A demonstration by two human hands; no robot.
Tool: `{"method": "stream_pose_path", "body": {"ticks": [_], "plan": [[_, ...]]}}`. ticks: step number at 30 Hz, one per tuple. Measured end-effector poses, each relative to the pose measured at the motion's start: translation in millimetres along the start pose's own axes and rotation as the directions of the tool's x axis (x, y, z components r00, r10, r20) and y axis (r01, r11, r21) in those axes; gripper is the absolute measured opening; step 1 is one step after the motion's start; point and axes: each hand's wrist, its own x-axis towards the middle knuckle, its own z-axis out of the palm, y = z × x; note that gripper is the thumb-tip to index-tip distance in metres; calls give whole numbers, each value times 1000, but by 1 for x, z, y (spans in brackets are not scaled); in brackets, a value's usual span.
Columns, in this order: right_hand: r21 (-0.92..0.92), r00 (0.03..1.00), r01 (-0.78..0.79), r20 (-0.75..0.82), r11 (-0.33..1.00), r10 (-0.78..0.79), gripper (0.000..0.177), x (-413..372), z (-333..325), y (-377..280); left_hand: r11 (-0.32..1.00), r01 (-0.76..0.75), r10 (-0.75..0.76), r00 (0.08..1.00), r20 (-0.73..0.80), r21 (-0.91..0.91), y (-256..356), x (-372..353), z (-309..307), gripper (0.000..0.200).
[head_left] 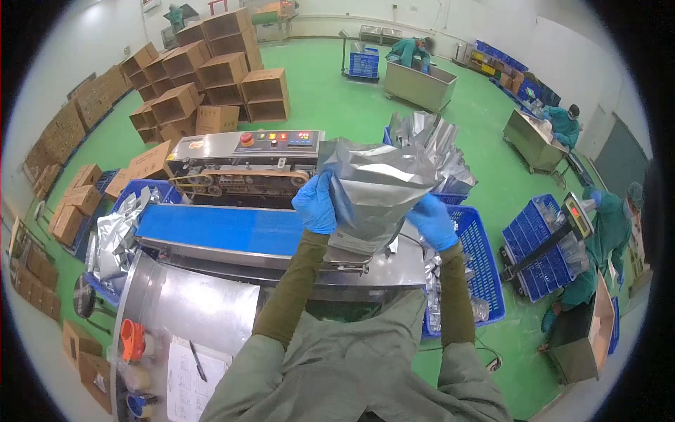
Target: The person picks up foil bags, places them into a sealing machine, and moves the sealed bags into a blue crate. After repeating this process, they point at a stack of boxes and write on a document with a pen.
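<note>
A large silver foil bag (pixel 376 190) is held up in front of me by both blue-gloved hands. My left hand (pixel 316 204) is closed on its left edge, and my right hand (pixel 433 221) grips the right side. The bag hangs over the right end of a band sealing machine (pixel 246 151), which has a control panel and a red button. Along the machine's front runs a blue conveyor belt (pixel 221 228). Just behind the bag, more foil bags (pixel 439 151) stand upright in a blue crate. The fingertips behind the bag are partly hidden.
Blue crates with foil bags flank me: a left one (pixel 112 232) and a right one (pixel 478 260). A steel table (pixel 204 299) bears a clipboard (pixel 186 383), a pen and an orange tape dispenser (pixel 132 341). Stacked cardboard boxes (pixel 218 70) stand behind. Several co-workers in green work at steel bins (pixel 420 84).
</note>
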Motion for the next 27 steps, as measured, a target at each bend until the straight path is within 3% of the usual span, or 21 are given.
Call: {"method": "stream_pose_path", "body": {"ticks": [1,2,4,5,6,7,9,11,13,14,16,17,18,19,20,21,23,25,27], "plan": [[1,1000,8,5,1000,-8,12,1,10,-10,1000,-4,4,1000,-6,-1,2,1,3,17],[-517,946,323,159,793,-282,12,4,-1,4,997,-51,52,999,-2,49,4,1,7,16],[-534,965,253,81,807,-248,12,6,1,12,990,-93,93,996,13,107,9,-3,4,16],[-551,973,195,7,811,-229,11,9,1,15,998,-67,66,998,-8,-6,14,-1,3,16],[-348,976,109,-138,931,-166,12,8,-3,19,992,-42,39,999,-27,-121,18,5,1,16],[-346,975,109,-144,932,-167,12,9,-2,26,992,-44,42,999,-21,-120,15,10,-3,16],[-138,972,-26,-234,990,-7,14,8,1,44,995,47,-46,999,9,-89,3,14,-15,16],[-113,973,-49,-231,992,21,18,13,7,45,988,89,-82,995,62,-127,2,17,-23,15],[224,965,23,-260,974,37,20,21,18,15,988,139,-149,964,219,61,16,22,-25,21],[2,989,-7,-151,1000,7,24,23,9,16,987,144,-155,964,217,68,21,23,-26,21],[-46,996,-55,-67,997,52,26,30,2,24,957,4,-161,841,517,291,24,27,-29,29],[-102,996,-81,16,991,83,28,33,3,23,956,9,-165,842,514,293,24,28,-35,29],[-35,984,-155,-90,987,151,34,32,8,15,946,80,-247,807,537,314,23,34,-41,33],[-36,985,-156,-86,987,152,34,34,10,19,928,154,-329,763,556,339,20,36,-45,36],[15,981,-157,-112,987,158,35,35,12,27,954,198,-295,761,577,226,3,35,-50,35],[67,976,-159,-137,985,167,37,35,14,35,952,205,-301,763,572,227,-24,35,-53,35],[81,986,-135,-89,988,142,37,39,15,47,887,462,-411,800,438,-11,-55,39,-45,34],[90,979,-127,-151,988,140,38,46,16,50,873,487,-436,812,388,-39,-55,38,-32,33],[93,970,-184,-146,978,196,38,47,13,59,802,597,-546,748,378,-20,-60,43,-27,33]]}}
